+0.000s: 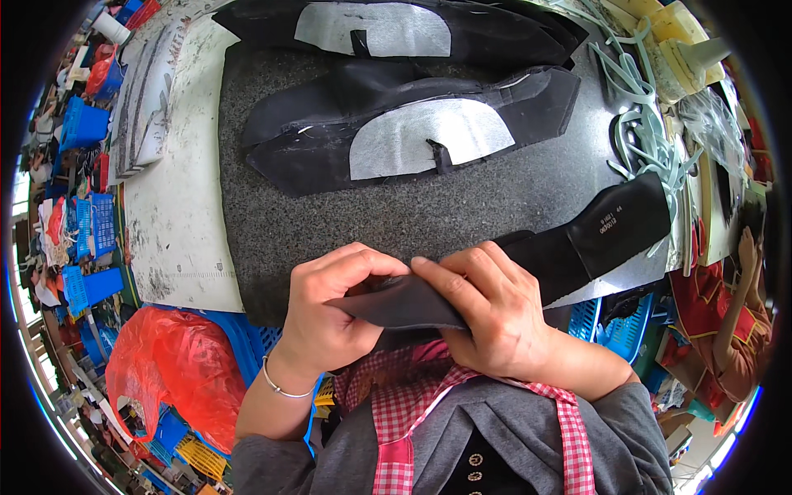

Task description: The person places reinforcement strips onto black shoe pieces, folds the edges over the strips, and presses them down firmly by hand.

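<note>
Black bendy stuff (404,304) is pinched by both my left hand (328,301) and right hand (499,309), probably to keep its edge steady.

The scene is bright, the fingers (450,285) sharp and evenly lit. The held piece (400,304) between them shows a dull sheen, its underside in shadow. Beyond the fingers, the mat (301,219) pales with glare toward the right, and the patch (429,136) shines nearly white. Left of and nearer than them, the bag (177,363) carries glossy highlights. Far left, windows (23,186) burn out to white; crates (103,223) there look small, tilted and soft. Far right, a person (718,330) is stretched by the fisheye, whose rim falls to black with blue fringing.
</note>
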Action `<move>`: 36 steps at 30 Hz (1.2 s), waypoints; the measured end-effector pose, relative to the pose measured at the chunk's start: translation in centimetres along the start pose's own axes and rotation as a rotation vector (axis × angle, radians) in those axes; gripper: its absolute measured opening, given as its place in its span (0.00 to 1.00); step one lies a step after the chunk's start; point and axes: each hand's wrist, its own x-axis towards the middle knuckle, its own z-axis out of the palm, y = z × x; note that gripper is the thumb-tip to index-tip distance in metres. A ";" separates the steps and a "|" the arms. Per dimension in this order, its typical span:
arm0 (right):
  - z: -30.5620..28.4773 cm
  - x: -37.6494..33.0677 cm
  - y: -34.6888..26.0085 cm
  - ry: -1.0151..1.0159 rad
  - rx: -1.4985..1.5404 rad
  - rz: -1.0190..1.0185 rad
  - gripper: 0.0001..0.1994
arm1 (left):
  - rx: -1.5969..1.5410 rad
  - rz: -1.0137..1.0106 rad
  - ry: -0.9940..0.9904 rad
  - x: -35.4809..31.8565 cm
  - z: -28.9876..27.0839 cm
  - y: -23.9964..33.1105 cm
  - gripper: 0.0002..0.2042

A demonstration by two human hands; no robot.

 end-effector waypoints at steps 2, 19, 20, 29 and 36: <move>0.0 -0.1 0.3 -0.014 0.026 -0.026 0.31 | -0.032 -0.042 -0.033 -0.1 -0.4 0.3 0.15; 1.8 -1.2 0.5 -0.001 -0.256 -0.220 0.30 | 0.406 0.275 0.028 0.1 -2.5 -0.7 0.13; 1.7 -1.2 0.4 -0.014 -0.282 -0.214 0.32 | 0.486 0.358 -0.020 0.4 -3.0 -0.9 0.12; 1.7 -1.3 -0.4 -0.094 -0.354 -0.180 0.34 | 0.767 0.629 -0.114 1.0 -4.1 -0.9 0.14; 0.3 -1.3 -0.9 -0.320 -0.351 -0.130 0.41 | 0.969 0.504 -0.173 -0.8 -5.0 0.2 0.21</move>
